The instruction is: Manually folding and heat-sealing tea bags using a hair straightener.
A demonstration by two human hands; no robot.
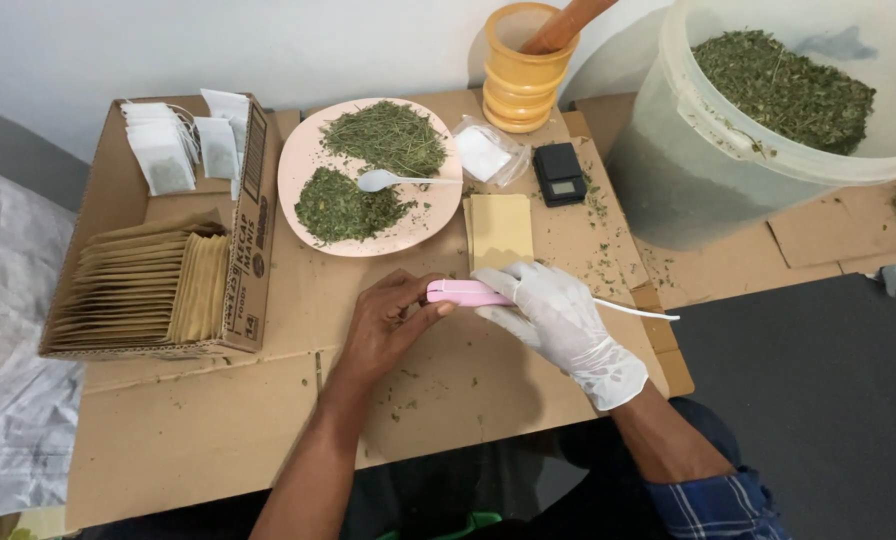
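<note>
My left hand (pixel 393 322), bare, holds the left end of a small pink handheld sealer (pixel 465 292) over the cardboard work surface (pixel 268 400). My right hand (pixel 558 320), in a white glove, grips the sealer's right end; a white cord (pixel 638 311) trails off to the right. Just beyond the hands lies a small stack of tan paper sachets (pixel 499 229). A pink plate (pixel 313 155) carries two heaps of dried green herb and a white spoon (pixel 388 180).
A cardboard box (pixel 253 200) at left holds tan envelopes and white filled tea bags (pixel 168 150). At the back stand a yellow wooden mortar with pestle (pixel 523 70), a black pocket scale (pixel 559 173), a clear bag (pixel 483 152) and a big translucent bucket (pixel 688 170) of dried herb.
</note>
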